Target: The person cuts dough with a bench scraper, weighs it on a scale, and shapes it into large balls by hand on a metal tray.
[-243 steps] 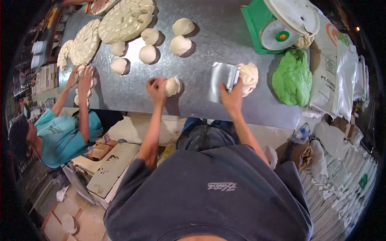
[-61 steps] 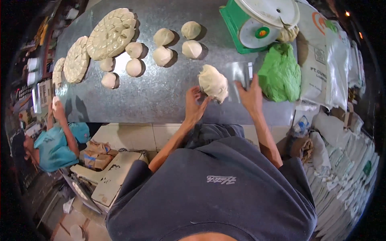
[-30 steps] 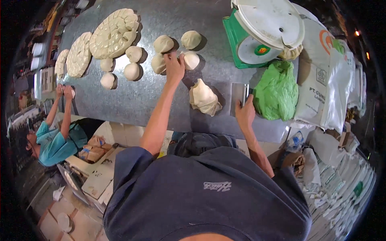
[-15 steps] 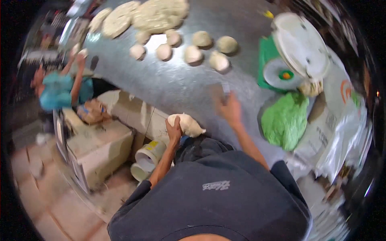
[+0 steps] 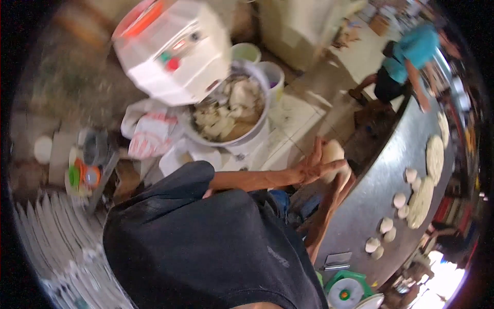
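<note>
A pale lump of dough (image 5: 333,151) is held between my two hands, just off the edge of the metal table. My left hand (image 5: 315,166) is wrapped around its near side, fingers spread along it. My right hand (image 5: 343,181) grips it from the table side, its fingers partly hidden. On the tabletop (image 5: 360,211) lies a flat metal dough scraper (image 5: 337,259), beside the green scale (image 5: 346,293). Several round dough balls (image 5: 400,200) and large flattened dough slabs (image 5: 421,202) rest farther along the table.
To the left stands a white mixing machine (image 5: 175,51) with red and green buttons. Its large metal bowl (image 5: 260,123) holds scraps of dough. Buckets (image 5: 271,74) stand behind the bowl. Another person (image 5: 411,54) in a teal shirt works at the table's far end.
My view has swung left toward the mixer. My right hand, earlier at the blurred scraper over the table, has joined my left on the dough. The scraper now lies on the table.
</note>
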